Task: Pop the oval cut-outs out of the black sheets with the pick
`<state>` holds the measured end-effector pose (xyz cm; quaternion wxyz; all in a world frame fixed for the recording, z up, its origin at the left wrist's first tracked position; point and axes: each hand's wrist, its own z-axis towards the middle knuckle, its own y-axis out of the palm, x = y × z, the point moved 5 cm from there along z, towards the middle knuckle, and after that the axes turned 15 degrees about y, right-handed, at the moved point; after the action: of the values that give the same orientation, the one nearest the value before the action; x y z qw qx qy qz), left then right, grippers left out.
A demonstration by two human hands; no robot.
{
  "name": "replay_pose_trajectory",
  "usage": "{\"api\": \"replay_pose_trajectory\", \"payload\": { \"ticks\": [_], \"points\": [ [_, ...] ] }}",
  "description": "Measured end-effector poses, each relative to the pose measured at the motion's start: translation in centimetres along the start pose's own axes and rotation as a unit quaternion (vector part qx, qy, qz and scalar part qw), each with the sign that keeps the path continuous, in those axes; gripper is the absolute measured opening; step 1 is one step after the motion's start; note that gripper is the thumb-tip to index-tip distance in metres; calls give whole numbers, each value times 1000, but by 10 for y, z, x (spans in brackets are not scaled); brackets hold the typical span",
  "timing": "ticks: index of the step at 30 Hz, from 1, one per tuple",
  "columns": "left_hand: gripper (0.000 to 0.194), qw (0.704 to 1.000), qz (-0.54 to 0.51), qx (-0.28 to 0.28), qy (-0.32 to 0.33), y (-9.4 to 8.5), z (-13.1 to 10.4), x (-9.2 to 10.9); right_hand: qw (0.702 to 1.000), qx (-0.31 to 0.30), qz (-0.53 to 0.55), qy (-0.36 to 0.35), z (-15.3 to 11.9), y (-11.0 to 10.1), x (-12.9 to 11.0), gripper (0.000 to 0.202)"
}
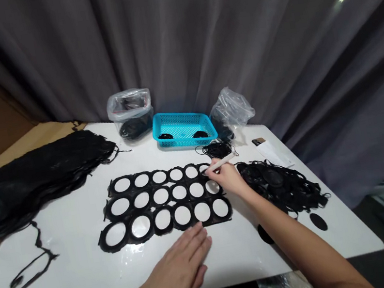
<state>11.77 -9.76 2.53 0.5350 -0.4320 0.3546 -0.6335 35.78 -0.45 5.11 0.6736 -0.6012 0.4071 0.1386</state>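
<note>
A black rubber sheet [151, 209] punched with three rows of round holes lies flat in the middle of the white table [89, 279]. My right hand [227, 177] grips a white pen-like tool [222, 161], its tip touching the sheet's far right corner. My left hand [181, 268] rests flat on the table with fingers together, fingertips just at the sheet's near edge, holding nothing.
A heap of black rubber scraps [281, 183] lies right of the sheet, two loose black discs [318, 221] near it. A blue basket [182, 128], two plastic bags [131, 112], thin black rings [217, 149], a stack of black sheets [28, 178] at left, a scrap strip [32, 269].
</note>
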Motion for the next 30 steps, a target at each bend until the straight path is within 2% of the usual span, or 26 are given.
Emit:
{"api": "replay_pose_trajectory", "payload": {
  "ticks": [3,4,6,10,16,23,25,27,30],
  "points": [
    [44,1000,13,4,-7,-9,-8,6,983,-154,98,21,-37,39,-10,15],
    [42,999,39,8,-20,-10,-12,5,975,-188,117,26,-51,49,-12,14],
    [38,995,88,12,-42,-9,-20,3,968,-218,120,27,-75,63,-16,13],
    [35,991,117,5,-67,-1,-30,0,974,-204,100,9,-98,71,-17,13],
    [36,991,99,4,-85,4,-33,0,978,-180,100,-25,-101,72,-17,12],
    [33,990,120,19,-69,-1,-27,1,982,-155,73,-76,-104,70,-23,15],
    [33,990,118,27,-69,-3,-25,0,981,-145,55,-115,-107,68,-25,15],
    [32,991,113,36,-70,-4,-24,-1,972,-143,13,-187,-115,69,-27,11],
    [31,991,106,38,-71,-5,-24,-2,933,-131,-100,-321,-125,75,-31,9]
  ]
}}
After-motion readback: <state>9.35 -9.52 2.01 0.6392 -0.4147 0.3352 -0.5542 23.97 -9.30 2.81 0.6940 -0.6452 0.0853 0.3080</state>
